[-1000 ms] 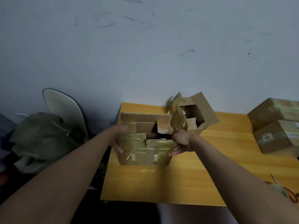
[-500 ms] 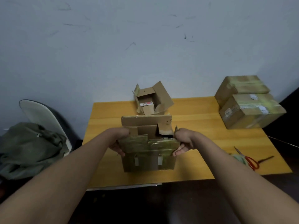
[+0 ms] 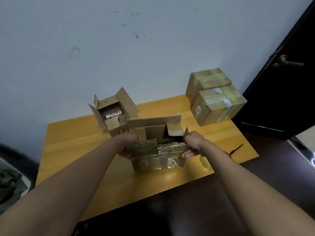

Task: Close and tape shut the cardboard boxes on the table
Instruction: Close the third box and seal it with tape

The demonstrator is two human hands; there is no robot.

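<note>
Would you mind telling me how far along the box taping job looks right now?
Done: two taped boxes sit stacked at the table's far right. In hand: the left hand and right hand grip the near box, whose flaps are still up. Left: taping it, then closing and taping the small open box behind it.
</note>
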